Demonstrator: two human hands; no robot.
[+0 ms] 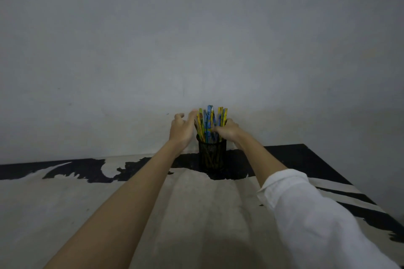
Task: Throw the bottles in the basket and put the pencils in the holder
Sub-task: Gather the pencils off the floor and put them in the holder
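A black mesh holder (212,155) stands upright at the far edge of the table, close to the wall. Several yellow and blue pencils (210,121) stick up out of it in a bunch. My left hand (182,130) is at the left side of the bunch, fingers spread, fingertips touching the outer pencils. My right hand (227,130) curls around the right side of the bunch, just above the holder's rim. No bottle or basket is in view.
The table (192,203) has a pale cloth with black patches. A plain grey wall (196,39) rises right behind the holder. The table's right edge (349,181) runs diagonally at the right. My white sleeve (317,220) covers the right forearm.
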